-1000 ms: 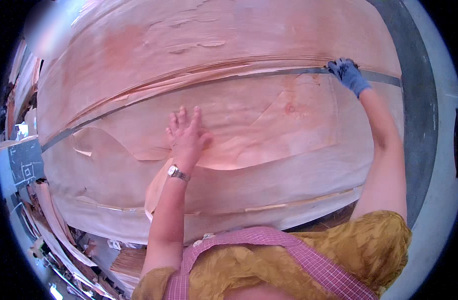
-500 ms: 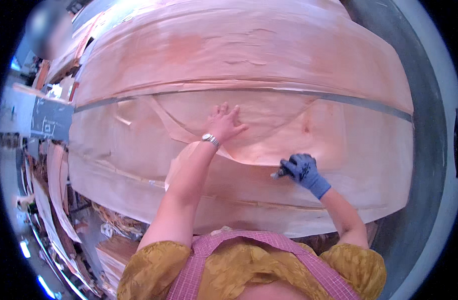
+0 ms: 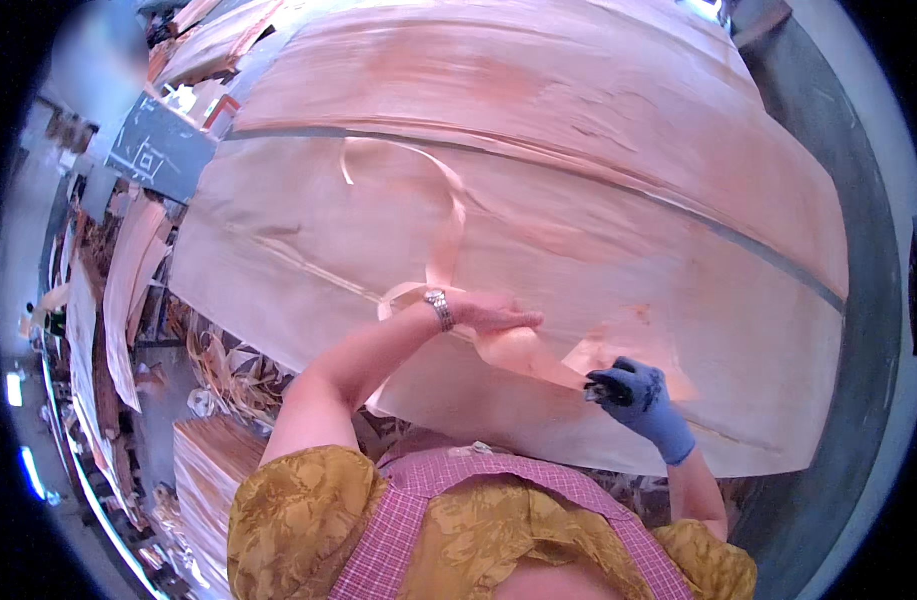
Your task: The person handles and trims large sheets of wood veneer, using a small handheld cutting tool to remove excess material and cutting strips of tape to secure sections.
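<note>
Broad veneer sheet (image 3: 598,250) lies open across the frame's centre and right; a curled veneer strip (image 3: 448,215) rises mid-frame. Lower left is crowded, seemingly with stacked veneer (image 3: 203,470).

Dark gray sign (image 3: 158,150) w/ white markings, upper left.

The person wears a mustard-yellow patterned top with short sleeves (image 3: 293,515), a pink checked apron (image 3: 418,500), a silver wristwatch (image 3: 439,309), and a blue glove on the right hand (image 3: 640,397).
</note>
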Motion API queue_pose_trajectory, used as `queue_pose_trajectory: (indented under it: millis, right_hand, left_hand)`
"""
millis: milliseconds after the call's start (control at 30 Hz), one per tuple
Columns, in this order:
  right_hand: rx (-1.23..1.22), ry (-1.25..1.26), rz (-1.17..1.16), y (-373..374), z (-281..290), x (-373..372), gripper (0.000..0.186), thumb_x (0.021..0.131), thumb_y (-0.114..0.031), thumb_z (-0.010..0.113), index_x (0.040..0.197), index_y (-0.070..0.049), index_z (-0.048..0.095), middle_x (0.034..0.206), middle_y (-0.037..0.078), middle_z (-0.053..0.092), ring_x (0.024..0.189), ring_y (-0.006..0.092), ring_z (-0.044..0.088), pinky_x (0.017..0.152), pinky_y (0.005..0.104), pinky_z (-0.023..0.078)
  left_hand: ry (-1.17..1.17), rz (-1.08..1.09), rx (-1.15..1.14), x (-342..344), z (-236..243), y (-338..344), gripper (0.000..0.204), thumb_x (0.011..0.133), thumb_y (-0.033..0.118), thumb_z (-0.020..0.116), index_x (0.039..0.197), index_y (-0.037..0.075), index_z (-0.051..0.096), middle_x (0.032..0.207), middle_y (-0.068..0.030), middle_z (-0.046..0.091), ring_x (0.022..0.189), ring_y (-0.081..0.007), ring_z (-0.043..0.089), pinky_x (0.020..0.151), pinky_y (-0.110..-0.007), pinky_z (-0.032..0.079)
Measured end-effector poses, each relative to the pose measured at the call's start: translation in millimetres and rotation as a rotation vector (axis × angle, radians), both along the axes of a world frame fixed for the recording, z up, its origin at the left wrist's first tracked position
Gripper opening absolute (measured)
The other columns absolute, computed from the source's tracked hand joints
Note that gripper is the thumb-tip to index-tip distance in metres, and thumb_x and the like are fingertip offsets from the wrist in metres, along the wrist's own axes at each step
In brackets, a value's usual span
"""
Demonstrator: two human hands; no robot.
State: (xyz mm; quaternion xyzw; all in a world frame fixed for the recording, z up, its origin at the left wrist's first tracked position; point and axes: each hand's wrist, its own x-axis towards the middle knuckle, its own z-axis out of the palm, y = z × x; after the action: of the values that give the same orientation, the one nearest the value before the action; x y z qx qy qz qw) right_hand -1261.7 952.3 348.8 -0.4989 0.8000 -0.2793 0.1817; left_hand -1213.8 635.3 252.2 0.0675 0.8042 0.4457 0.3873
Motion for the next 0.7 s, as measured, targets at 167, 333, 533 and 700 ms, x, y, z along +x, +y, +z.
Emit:
queue_pose_trajectory:
  millis: [167,333,533,700]
  right_hand:
    - [-0.034,0.162,-0.024,-88.7,44.1,58.6,0.021,0.071,-0.010,0.077,0.091,-0.008,0.070,0.075,0.012,0.060,0.064,0.0282,0.059,0.057,0.0376,0.046]
    - [-0.187,0.300,0.140,-205.9,66.7,120.7,0.016,0.071,-0.007,0.077,0.085,-0.005,0.070,0.068,0.012,0.058,0.060,0.0261,0.057,0.054,0.0370,0.044]
    - [-0.308,-0.007,0.517,-366.1,107.6,216.3,0.043,0.069,0.000,0.078,0.110,-0.001,0.066,0.076,0.007,0.054,0.063,0.0142,0.056,0.058,0.0269,0.048]
    - [-0.285,-0.114,0.569,-446.4,109.6,264.2,0.034,0.076,0.001,0.074,0.110,0.000,0.066,0.081,0.007,0.059,0.067,0.0115,0.057,0.063,0.0246,0.050]
  left_hand:
    - [-0.173,0.195,0.271,131.7,73.2,-85.3,0.076,0.097,0.065,0.024,0.127,0.004,0.057,0.104,-0.0181,0.068,0.089,-0.0258,0.068,0.077,-0.037,0.057]
    - [-0.087,0.357,0.534,283.7,183.3,-180.7,0.040,0.097,0.031,0.056,0.112,-0.007,0.060,0.097,-0.0160,0.070,0.087,-0.0228,0.069,0.072,-0.038,0.059]
    - [0.194,1.076,0.562,520.2,185.8,-235.6,0.029,0.087,0.018,0.070,0.106,-0.002,0.063,0.090,-0.0148,0.070,0.074,-0.0205,0.069,0.060,-0.032,0.059]
    - [0.663,2.111,0.571,692.6,170.5,-209.9,0.014,0.091,0.014,0.065,0.095,0.001,0.062,0.083,-0.0106,0.068,0.062,-0.0210,0.069,0.054,-0.029,0.056]
